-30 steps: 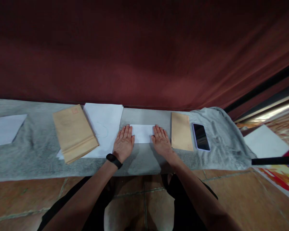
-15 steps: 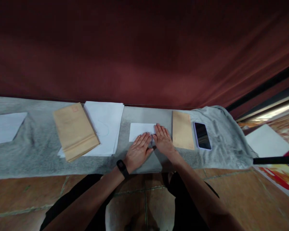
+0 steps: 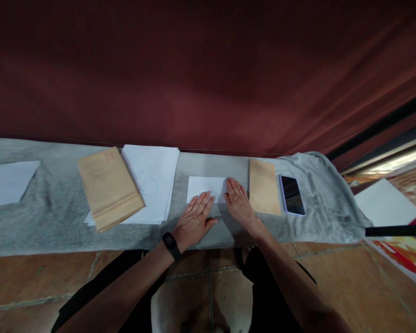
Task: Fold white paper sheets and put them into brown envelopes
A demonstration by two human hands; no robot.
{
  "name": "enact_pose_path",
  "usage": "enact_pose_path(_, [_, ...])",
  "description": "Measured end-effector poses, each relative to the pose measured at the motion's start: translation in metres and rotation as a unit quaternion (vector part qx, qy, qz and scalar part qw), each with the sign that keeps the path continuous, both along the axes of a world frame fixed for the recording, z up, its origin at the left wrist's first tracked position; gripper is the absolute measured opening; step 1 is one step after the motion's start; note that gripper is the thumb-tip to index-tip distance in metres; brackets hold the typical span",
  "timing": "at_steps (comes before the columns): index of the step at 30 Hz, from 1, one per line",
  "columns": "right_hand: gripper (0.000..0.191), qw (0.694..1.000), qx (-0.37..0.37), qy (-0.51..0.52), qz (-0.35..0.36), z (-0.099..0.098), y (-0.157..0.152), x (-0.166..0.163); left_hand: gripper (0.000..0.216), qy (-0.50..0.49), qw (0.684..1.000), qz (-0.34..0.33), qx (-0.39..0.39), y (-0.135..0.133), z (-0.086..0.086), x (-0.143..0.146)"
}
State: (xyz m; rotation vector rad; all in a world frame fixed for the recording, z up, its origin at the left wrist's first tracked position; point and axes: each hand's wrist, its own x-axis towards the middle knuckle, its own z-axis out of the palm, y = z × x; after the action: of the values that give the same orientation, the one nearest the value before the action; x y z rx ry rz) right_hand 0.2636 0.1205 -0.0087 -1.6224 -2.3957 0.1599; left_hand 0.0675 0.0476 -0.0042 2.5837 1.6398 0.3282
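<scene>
A small white sheet of folded paper (image 3: 205,186) lies flat on the grey cloth in front of me. My left hand (image 3: 194,219) rests palm down with its fingers spread, the fingertips on the paper's near edge. At the paper's right end, my right hand (image 3: 238,202) also lies flat, its fingers stretched out and close together. Just right of that hand is a single brown envelope (image 3: 264,187). Neither hand grips anything.
A stack of brown envelopes (image 3: 109,187) overlaps a pile of white sheets (image 3: 156,180) on the left. Another white sheet (image 3: 9,182) lies at the far left. Right of the single envelope is a phone (image 3: 292,196). A dark red curtain (image 3: 208,92) hangs behind the grey cloth (image 3: 55,208).
My left hand has slid left and slightly toward me along the paper, and its thumb has moved away from my right hand. My right hand has shifted slightly to the right.
</scene>
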Motion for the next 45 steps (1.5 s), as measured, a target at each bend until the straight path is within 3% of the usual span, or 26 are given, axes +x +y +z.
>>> enact_pose_path(6, [0.057, 0.992, -0.028, 0.04, 0.113, 0.005, -0.031, -0.028, 0.056, -0.001, 1.0, -0.007, -0.003, 0.0, -0.002, 0.001])
enact_pose_path(9, [0.061, 0.99, -0.029, 0.043, 0.131, 0.003, -0.047, -0.038, 0.054, 0.004, 1.0, -0.018, 0.006, 0.0, -0.007, -0.001])
enact_pose_path(22, [0.071, 0.995, 0.029, 0.008, 0.091, -0.012, -0.053, -0.014, 0.06, -0.007, 0.999, 0.013, 0.036, -0.002, -0.008, -0.005])
enact_pose_path(33, [0.072, 0.998, 0.051, -0.014, 0.045, -0.016, -0.055, 0.003, 0.074, -0.01, 0.994, 0.105, 0.031, -0.006, -0.006, -0.014])
enact_pose_path(39, [0.07, 0.997, 0.066, -0.024, 0.036, -0.016, -0.058, 0.005, 0.069, -0.015, 0.987, 0.155, 0.039, 0.0, -0.003, -0.015])
enact_pose_path(42, [0.07, 0.997, 0.069, -0.027, 0.035, -0.014, -0.059, 0.004, 0.064, -0.021, 0.99, 0.137, 0.039, 0.007, -0.001, -0.009])
enact_pose_path(45, [0.068, 0.997, 0.06, -0.036, 0.032, -0.011, -0.059, 0.003, 0.059, -0.025, 0.997, 0.074, 0.028, 0.014, 0.001, 0.006])
